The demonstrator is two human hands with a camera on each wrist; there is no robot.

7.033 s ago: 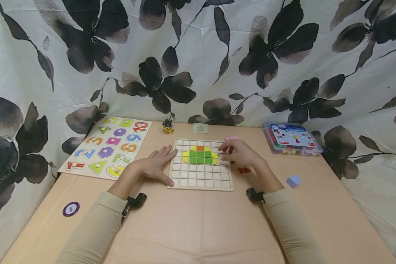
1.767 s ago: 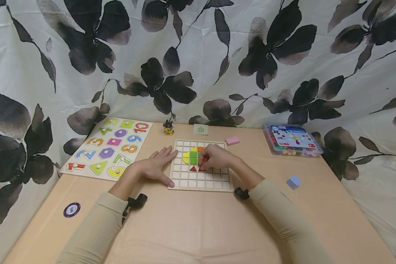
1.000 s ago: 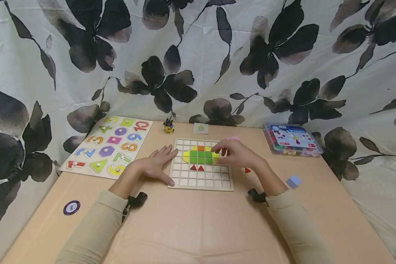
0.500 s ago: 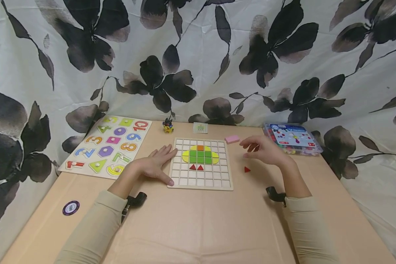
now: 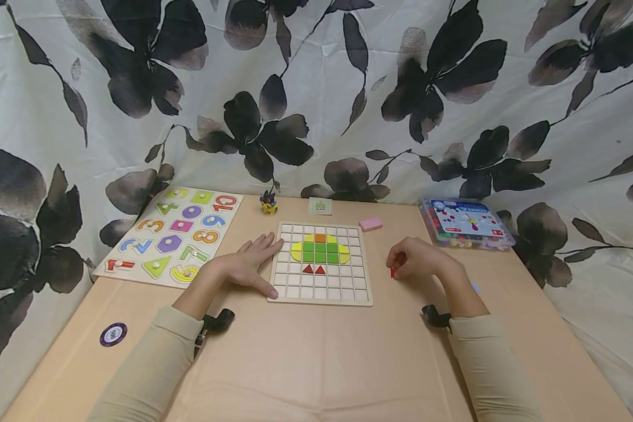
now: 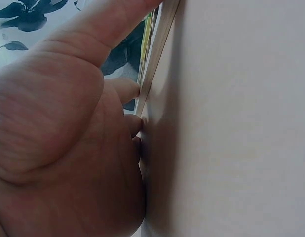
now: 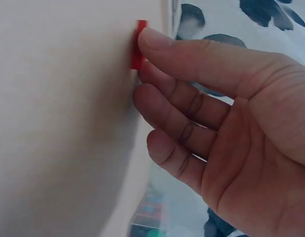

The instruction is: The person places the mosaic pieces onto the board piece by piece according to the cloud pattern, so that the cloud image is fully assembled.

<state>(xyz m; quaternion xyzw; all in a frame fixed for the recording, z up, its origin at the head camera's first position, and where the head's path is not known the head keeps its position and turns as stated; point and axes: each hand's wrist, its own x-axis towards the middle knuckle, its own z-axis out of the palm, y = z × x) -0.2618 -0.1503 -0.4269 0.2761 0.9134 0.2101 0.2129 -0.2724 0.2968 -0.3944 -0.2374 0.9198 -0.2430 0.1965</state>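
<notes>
My left hand [image 5: 245, 266] lies spread at the left side of the wooden grid board [image 5: 324, 294], thumb on its near corner and fingertips at its left edge. On the board is a patch of green square tiles [image 5: 321, 257] with yellow curved corner pieces [image 5: 297, 252] and one orange tile [image 5: 320, 238]. Just below sit two red triangles [image 5: 320, 270], side by side. Right of the board, my right hand [image 5: 422, 258] pinches a red triangle piece [image 7: 137, 47] between thumb and index finger, low over the table. The other fingers are loosely bent.
A number and shape puzzle board [image 5: 171, 240] lies at the left. At the back stand a small figurine [image 5: 268, 203] and a pattern card [image 5: 320, 206]. A pink block [image 5: 371, 224], a plastic box [image 5: 466, 223], a round chip [image 5: 113, 334] and a half-hidden blue block [image 5: 475, 287] lie around.
Two red triangles came onto the board below the green tiles. The right hand then moved right, off the board, and down to the red triangle on the table. The left hand stayed put.
</notes>
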